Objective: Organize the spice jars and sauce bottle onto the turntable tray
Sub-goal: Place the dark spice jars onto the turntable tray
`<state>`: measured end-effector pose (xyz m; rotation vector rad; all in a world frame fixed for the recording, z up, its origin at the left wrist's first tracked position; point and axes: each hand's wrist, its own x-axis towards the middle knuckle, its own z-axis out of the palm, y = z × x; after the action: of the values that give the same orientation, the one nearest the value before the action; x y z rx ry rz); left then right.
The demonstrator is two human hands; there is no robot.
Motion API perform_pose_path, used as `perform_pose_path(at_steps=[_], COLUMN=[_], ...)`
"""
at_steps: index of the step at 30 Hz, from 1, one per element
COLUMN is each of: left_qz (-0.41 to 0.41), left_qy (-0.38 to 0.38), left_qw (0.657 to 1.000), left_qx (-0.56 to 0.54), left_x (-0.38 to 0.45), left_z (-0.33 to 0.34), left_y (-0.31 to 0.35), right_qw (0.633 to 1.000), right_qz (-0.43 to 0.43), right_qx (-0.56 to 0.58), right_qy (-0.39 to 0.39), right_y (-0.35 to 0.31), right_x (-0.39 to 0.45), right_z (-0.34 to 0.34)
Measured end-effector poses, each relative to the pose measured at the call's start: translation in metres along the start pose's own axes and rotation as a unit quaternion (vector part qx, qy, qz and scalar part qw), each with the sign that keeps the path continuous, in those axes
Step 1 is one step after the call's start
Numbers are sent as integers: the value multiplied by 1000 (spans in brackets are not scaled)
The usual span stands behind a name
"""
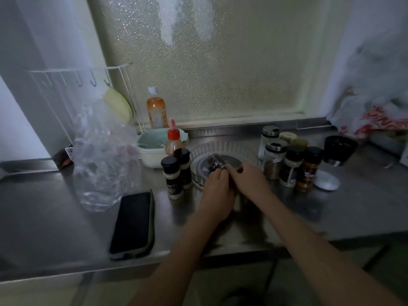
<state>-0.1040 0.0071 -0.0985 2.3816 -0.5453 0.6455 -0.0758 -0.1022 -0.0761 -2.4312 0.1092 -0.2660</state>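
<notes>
Both forearms reach in; my left hand (pixel 217 186) and right hand (pixel 247 175) together grasp a small dark spice jar (pixel 217 162), tilted over the turntable tray (pixel 223 149). I should right it, then set it near the rim, leaving room for others

Dark-labelled spice jar (pixel 216 162) tilted over clear ribbed turntable tray (pixel 223 146); red-capped sauce bottle (pixel 174 140) upright — left

Both hands, left hand (pixel 217 188) and right hand (pixel 248 176), grip a small dark jar (pixel 217 162) tilted over the clear turntable tray (pixel 223 149) on a steel counter (pixel 66 217), spice jars (pixel 289 168) clustered right, sauce bottle (pixel 174 140) left.
</notes>
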Motion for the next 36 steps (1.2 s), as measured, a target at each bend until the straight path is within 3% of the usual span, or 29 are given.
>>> perform_pose_path(at_steps=[2,4,9,12,15,19,21,28,36], left_qz=[16,18,-110,-206,-278,-317,-313,-345,-332], left_qy=[0,47,302,364,350,316,304,306,304], left_qw=[1000,999,947,908,891,886,889,876,884], left_qx=[-9,4,-9,-39,-79,-123,-136,-140,-125], left_x=[-10,-19,-28,-28,-25,-22,-21,-19,-21], left_z=[-9,-19,-47,-53,-51,-49,-47,-48,-46], left_y=[-1,-3,-17,-23,-27,-31,-31,-35,-38], right_qw=[1000,999,996,991,992,991,984,981,983], right_qz=[8,16,29,45,24,-61,-112,-185,-183], right_qx=[-11,-28,-85,-125,-119,63,96,16,31], right_qy=[-20,-26,-15,6,44,101,104,65,8], right_y=[-1,-4,-15,-20,-22,-29,-37,-48,-39], right_x=[-7,-11,-15,-14,-9,12,24,51,52], right_z=[-5,-7,-5,-7,-16,-34,-35,-14,-7])
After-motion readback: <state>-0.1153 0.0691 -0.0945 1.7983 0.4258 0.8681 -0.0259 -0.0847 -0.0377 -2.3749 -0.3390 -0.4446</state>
